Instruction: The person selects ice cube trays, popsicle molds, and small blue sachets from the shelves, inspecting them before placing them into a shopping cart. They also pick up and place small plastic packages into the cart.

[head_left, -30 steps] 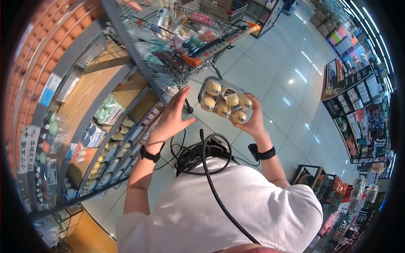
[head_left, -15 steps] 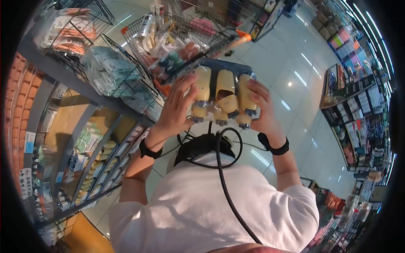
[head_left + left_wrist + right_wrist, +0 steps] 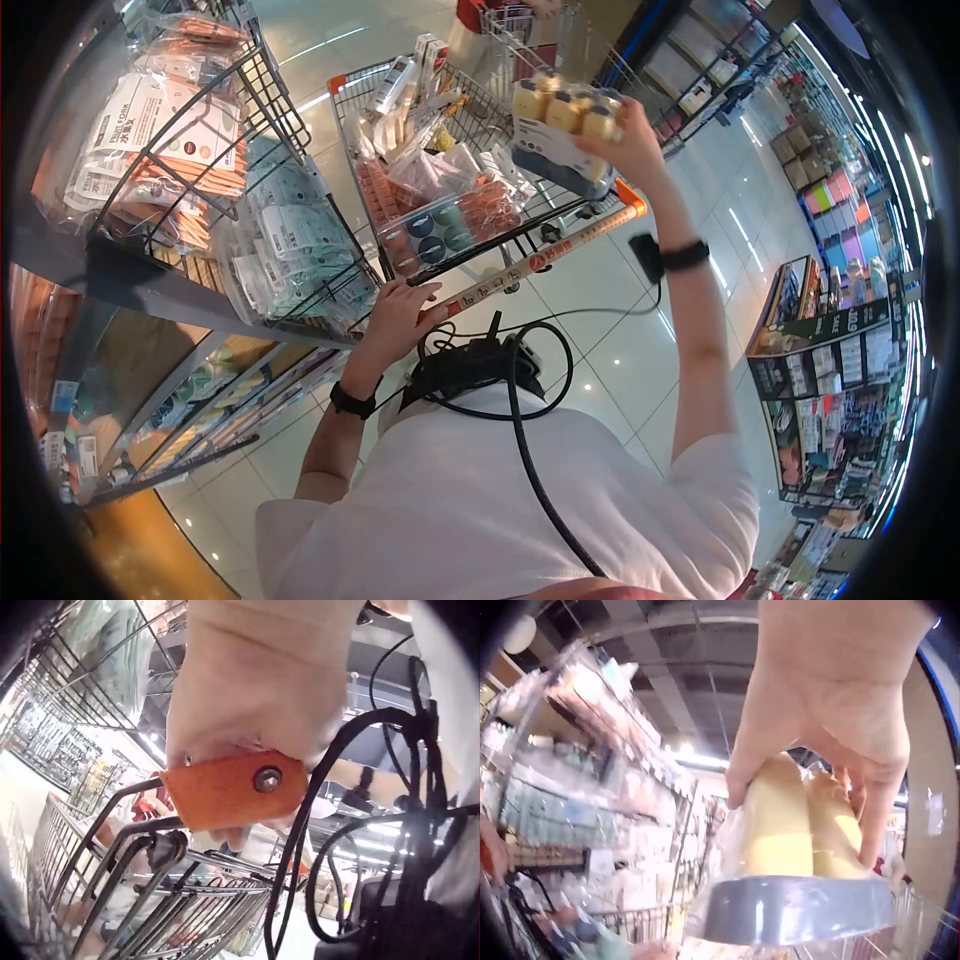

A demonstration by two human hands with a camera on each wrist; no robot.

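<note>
The right hand point(image 3: 632, 150) grips a clear-wrapped pack of yellow bottle-shaped items point(image 3: 568, 125) by its right end, above the right part of the shopping cart. In the right wrist view the thumb and fingers of the right hand point(image 3: 829, 727) straddle the yellow pieces point(image 3: 780, 825), whose grey-blue base point(image 3: 799, 911) faces down. The left hand point(image 3: 397, 318) curls round the left end of the cart handle point(image 3: 530, 262). Up close in the left wrist view, the left hand point(image 3: 259, 690) is at the handle's orange end piece point(image 3: 236, 789).
The cart basket point(image 3: 335, 130) holds bagged goods and a pack of round green and blue pieces point(image 3: 440, 238). Wire racks with bagged forks point(image 3: 165, 135) stand close on the left. Beyond the cart are another cart and a person in red point(image 3: 468, 15). A black cable point(image 3: 530, 480) hangs in front.
The left hand has let go of the pack and taken hold of the cart handle. The right hand has carried the pack forward and right over the cart, which now appears closer.
</note>
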